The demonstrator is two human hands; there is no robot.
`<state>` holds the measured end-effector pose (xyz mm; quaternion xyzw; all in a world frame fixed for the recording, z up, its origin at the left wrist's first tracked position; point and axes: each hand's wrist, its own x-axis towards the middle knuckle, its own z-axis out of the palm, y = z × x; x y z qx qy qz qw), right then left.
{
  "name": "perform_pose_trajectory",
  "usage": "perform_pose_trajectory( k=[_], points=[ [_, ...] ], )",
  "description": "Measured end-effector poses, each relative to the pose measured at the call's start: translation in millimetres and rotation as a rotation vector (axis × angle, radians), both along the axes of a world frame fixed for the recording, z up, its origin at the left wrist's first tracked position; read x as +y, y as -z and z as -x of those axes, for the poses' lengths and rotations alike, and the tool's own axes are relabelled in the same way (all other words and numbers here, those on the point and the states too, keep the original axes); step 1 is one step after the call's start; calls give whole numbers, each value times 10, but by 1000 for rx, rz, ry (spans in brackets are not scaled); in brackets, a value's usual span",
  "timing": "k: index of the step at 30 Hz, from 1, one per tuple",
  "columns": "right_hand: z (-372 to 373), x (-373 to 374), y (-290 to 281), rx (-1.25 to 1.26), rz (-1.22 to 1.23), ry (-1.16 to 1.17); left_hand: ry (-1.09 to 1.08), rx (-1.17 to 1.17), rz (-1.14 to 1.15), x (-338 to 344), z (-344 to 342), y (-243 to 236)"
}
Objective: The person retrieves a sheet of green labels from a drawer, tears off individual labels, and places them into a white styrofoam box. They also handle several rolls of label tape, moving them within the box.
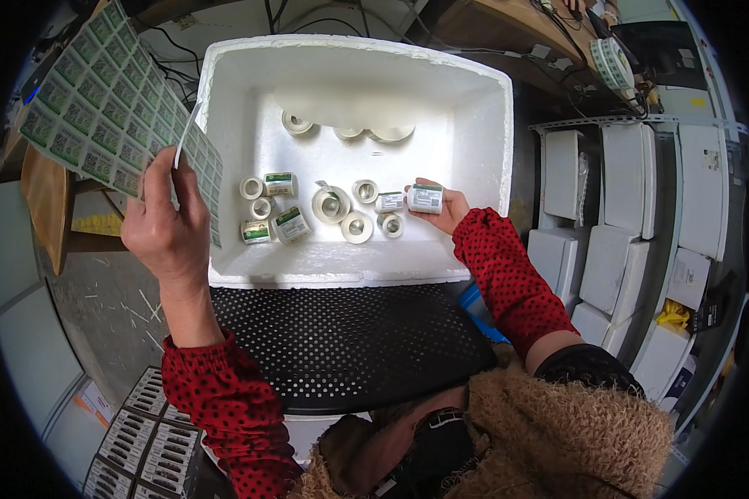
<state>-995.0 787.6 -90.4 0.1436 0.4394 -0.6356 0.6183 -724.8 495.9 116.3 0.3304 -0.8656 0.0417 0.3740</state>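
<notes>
Raised at the left, my left hand [168, 231] is closed on a sheet of green-and-white stickers [100, 108] printed with square codes. The sheet is bent, with part of it hanging down beside the hand. My right hand [451, 213] reaches into a white foam box [358, 277] and holds a small roll of labels [425, 199] by its side. Several similar rolls lie on the box floor, including a larger roll [331, 204] with a loose end and a green-banded roll [291, 224]. Others at the far side are partly hidden by a pale blur.
Under the box's near edge is a black perforated seat [349, 349]. White foam boxes [612, 258] fill a rack on the right. Patterned cartons [146, 441] stand at lower left. Cables and a wooden desk [508, 33] are behind, with a large label roll [612, 63].
</notes>
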Motion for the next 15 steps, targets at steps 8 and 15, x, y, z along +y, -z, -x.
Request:
perform_pose_trajectory(
  k=[8,15],
  points=[
    [0,-7,127,122,-77,-16,-26,20,18,-43,-72,-19],
    [157,271,680,832,-506,-641,-194,85,20,-219,-329,-120]
  ],
)
